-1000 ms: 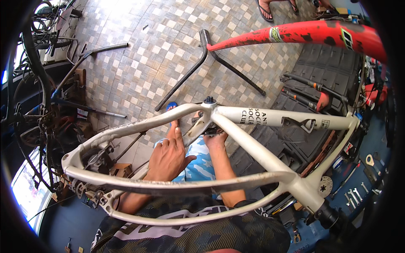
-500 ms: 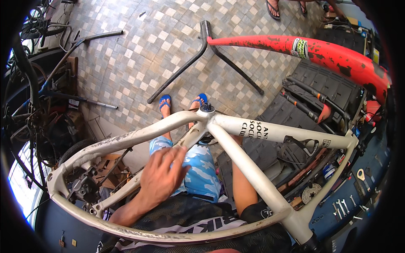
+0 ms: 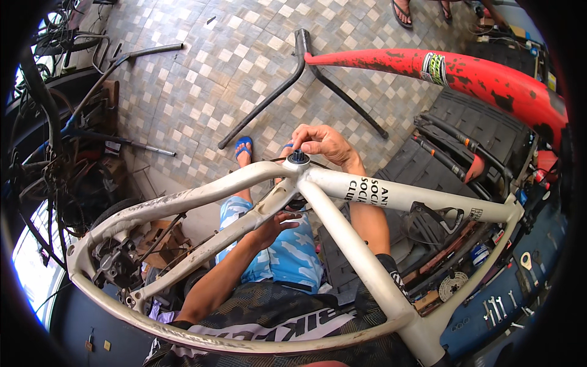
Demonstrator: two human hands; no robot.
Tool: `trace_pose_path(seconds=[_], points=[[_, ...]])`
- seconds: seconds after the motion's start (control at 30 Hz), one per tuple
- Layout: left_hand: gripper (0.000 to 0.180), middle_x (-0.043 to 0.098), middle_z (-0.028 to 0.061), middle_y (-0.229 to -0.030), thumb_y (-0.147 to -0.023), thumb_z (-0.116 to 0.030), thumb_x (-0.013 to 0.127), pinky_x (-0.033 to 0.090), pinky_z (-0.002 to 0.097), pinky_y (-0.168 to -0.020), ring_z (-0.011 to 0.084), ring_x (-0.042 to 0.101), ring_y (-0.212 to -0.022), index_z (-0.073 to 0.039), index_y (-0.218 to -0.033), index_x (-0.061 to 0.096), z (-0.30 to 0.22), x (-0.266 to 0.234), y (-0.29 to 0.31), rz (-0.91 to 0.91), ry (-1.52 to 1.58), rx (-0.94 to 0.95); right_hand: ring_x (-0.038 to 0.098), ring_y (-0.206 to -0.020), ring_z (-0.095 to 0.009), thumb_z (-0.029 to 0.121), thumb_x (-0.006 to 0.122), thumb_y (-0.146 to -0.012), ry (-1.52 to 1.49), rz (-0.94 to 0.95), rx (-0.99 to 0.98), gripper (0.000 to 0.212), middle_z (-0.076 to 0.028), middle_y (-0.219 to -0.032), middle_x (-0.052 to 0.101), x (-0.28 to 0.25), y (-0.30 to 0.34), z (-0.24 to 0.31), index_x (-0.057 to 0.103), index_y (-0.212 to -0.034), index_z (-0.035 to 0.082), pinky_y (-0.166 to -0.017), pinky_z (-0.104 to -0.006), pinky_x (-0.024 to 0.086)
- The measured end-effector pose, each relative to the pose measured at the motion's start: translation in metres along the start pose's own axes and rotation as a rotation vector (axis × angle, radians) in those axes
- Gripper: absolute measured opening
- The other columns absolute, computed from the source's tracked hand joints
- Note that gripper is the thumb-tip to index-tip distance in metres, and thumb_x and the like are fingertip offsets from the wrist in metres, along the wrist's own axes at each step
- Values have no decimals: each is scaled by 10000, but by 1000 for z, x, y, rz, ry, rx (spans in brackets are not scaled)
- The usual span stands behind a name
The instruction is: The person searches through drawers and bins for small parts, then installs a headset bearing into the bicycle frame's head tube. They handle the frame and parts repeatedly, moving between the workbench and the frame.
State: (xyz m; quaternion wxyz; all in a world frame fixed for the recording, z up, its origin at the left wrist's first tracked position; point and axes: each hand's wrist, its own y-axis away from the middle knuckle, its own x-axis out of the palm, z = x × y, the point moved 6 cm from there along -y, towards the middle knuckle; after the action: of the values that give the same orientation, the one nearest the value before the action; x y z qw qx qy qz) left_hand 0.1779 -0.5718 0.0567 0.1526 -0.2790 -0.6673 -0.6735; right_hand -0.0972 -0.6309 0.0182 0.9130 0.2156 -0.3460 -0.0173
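While the white frame (image 3: 354,244) is worked on, its axle (image 3: 298,156) is reached

Though the axle is set in the white frame, in front of the lap, no chain, pedals or wheels can be seen fitted, so the bike looks far from whole. Whether the axle is being put in or taken out cannot be told. Its tip seems to be touched by the right hand (image 3: 324,144), fingers bent close together; a firm pinch cannot be made out. The left hand (image 3: 274,231) is placed below, fingers loosely spread and partly hidden.

The floor (image 3: 183,116) is covered in small tiles. A worn red frame (image 3: 477,79) is set at the upper right, wrenches (image 3: 496,310) are put on a blue board (image 3: 471,336), and bike parts (image 3: 49,140) are crowded at the left. Another person's feet (image 3: 402,13) are seen at the top.
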Motion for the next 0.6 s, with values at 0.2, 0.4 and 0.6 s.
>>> trace_pose_path(seconds=[0.2, 0.4, 0.6], points=[[495, 684, 75, -1388, -1084, -474, 601, 592, 509, -1045, 279, 664, -1290, -145, -1454, 594, -2, 20, -20, 150, 194, -34, 606, -854, -97, 220, 860, -913, 50, 79, -7, 250, -10, -1035, 675, 1, -7, 6, 750, -1040, 35, -738, -256, 489], [532, 719, 86, -1330, -1084, -540, 579, 630, 458, -994, 269, 707, -1216, -137, -1429, 617, -9, 42, -30, 91, 427, -24, 616, -910, -114, 236, 881, -894, 169, 42, -18, 261, 0, -1058, 672, -2, 1, 7, 755, -1035, 57, -778, -267, 499], [548, 724, 87, -1291, -1076, -548, 592, 643, 393, -907, 247, 733, -1102, -111, -1405, 622, -12, 40, -35, 15, 497, 1, 607, -968, -139, 235, 892, -871, 206, 22, -43, 253, -12, -1060, 654, 1, -2, 12, 764, -992, 53, -877, -308, 479]])
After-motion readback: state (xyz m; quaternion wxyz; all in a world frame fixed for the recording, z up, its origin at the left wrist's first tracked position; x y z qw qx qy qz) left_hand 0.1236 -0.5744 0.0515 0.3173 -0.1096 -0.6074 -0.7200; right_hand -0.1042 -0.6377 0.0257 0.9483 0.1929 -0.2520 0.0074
